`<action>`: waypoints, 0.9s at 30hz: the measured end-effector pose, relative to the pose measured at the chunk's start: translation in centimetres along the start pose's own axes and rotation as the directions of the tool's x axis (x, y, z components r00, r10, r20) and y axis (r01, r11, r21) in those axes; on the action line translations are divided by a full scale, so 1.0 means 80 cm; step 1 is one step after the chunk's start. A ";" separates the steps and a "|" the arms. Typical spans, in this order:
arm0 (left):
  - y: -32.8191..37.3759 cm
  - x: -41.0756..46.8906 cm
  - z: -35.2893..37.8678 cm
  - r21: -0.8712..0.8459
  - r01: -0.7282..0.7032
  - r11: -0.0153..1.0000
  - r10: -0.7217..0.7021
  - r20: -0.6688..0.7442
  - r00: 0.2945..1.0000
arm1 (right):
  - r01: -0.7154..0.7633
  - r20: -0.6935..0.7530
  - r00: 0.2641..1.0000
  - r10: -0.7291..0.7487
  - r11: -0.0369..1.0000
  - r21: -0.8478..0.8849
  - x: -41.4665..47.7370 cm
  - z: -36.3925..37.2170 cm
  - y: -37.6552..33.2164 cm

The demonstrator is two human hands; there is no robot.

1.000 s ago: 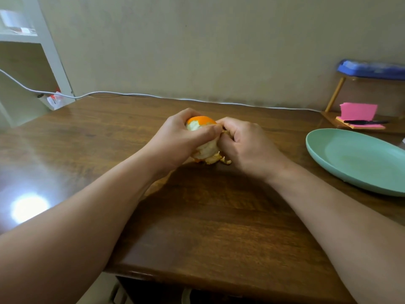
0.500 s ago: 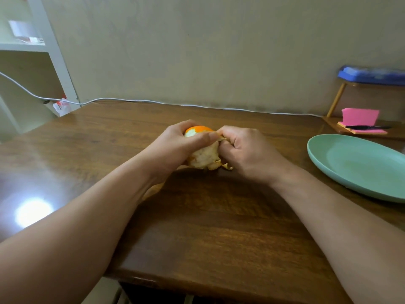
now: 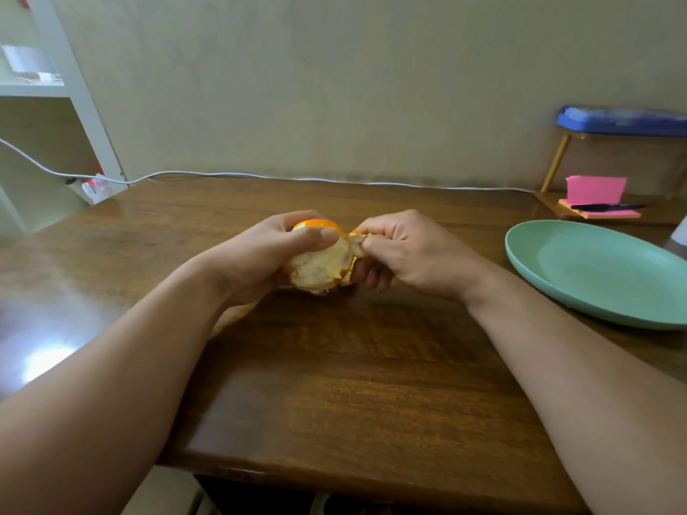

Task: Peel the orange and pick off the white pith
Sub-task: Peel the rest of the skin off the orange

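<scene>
Right hand (image 3: 409, 254) has drawn peel (image 3: 357, 240) off orange (image 3: 319, 265).

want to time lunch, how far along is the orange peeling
Roughly halfway or more. The near side of the orange is bare and pale. The left hand holds it while the right hand pinches a strip of peel. Left to do: the patch of peel on top and the white pith coating the bared fruit.

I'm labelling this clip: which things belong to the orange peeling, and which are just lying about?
In the job: orange, peel strip, left hand, right hand.
Lying about: green plate, pink notes, black pen, white cable, blue box.
</scene>
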State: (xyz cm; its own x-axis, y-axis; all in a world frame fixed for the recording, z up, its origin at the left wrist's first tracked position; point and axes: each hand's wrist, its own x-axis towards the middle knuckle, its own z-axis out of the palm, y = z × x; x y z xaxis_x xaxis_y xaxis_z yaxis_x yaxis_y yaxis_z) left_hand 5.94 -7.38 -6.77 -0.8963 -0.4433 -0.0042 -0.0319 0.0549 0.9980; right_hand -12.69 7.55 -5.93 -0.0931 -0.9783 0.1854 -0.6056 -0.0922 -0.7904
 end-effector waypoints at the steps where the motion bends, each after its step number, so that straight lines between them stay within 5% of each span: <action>1: -0.001 0.000 -0.001 -0.010 0.000 1.000 0.000 0.015 1.000 | -0.008 0.017 1.000 0.007 0.999 0.035 -0.002 -0.001 0.000; 8: 0.004 -0.002 -0.010 -0.288 -0.025 0.957 0.047 0.069 0.997 | -0.079 -0.043 0.994 0.101 0.931 0.357 -0.001 -0.018 0.007; 11: 0.002 0.005 -0.010 -0.362 -0.008 0.932 -0.002 -0.028 1.000 | -0.104 -0.163 0.983 0.090 0.991 -0.083 0.004 -0.011 0.019; 14: 0.000 0.013 -0.004 -0.368 0.011 0.930 -0.060 -0.122 0.991 | -0.122 -0.175 0.983 0.056 0.911 -0.394 0.009 -0.002 0.027; 27: -0.001 0.018 0.007 -0.322 0.041 0.946 -0.098 -0.165 0.981 | -0.040 -0.278 0.960 -0.017 0.980 -0.195 0.001 0.024 -0.001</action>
State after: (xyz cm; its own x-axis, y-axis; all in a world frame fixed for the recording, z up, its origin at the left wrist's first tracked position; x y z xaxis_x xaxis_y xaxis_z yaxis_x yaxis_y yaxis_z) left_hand 4.39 -7.51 -6.90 -0.8035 -0.5882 -0.0917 0.0757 -0.2538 0.9643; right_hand -11.13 7.16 -6.92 -0.2990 -0.8864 0.3535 -0.7441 -0.0153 -0.6679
